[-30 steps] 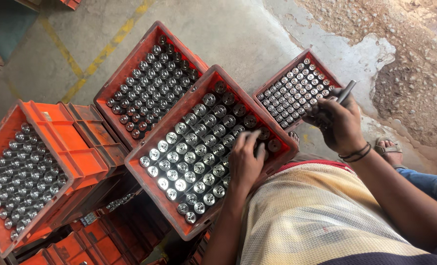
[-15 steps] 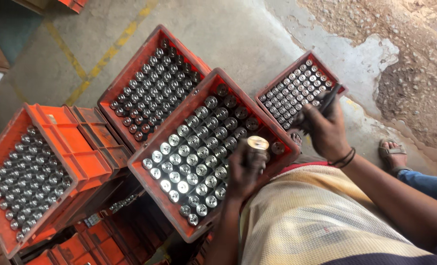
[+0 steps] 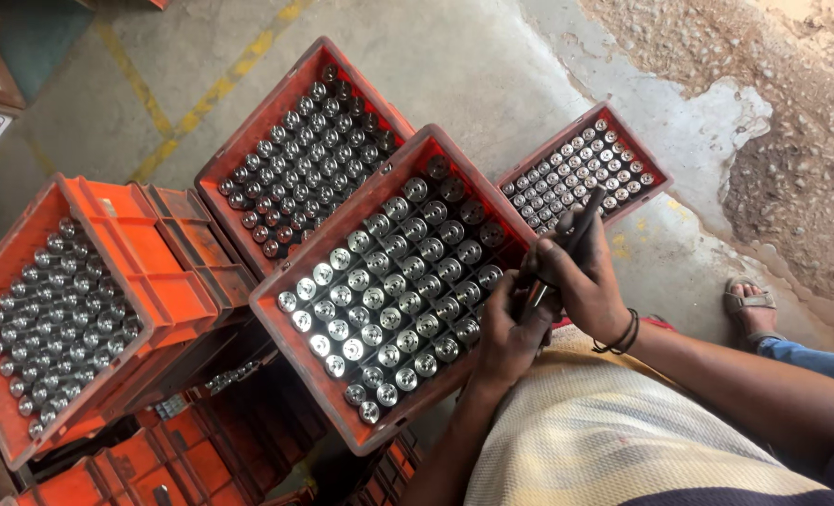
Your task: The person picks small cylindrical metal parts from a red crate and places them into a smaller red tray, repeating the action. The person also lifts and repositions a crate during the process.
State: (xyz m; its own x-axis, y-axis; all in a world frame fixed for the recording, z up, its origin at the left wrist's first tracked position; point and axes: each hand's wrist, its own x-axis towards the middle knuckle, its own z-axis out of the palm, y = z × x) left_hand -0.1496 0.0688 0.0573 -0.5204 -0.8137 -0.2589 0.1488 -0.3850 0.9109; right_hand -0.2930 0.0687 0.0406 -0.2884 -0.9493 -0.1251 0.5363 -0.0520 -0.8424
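An orange crate (image 3: 281,323) in front of me is packed with several shiny round metal parts (image 3: 389,290). My left hand (image 3: 506,333) is at the crate's near right edge, fingers curled around one metal part that is mostly hidden. My right hand (image 3: 581,276) is right beside it, gripping a dark rod-like tool (image 3: 576,234) whose lower end points into the part in my left hand. Both hands are touching above the crate's corner.
Three more orange crates of metal parts surround it: one behind (image 3: 239,155), a smaller one on the floor at right (image 3: 656,169), one at left (image 3: 108,201). More crates are stacked below. Another person's sandalled foot (image 3: 749,305) is at right on the concrete floor.
My left hand lifted a metal part out of the crate. My right hand came in from the right with the tool and met it.
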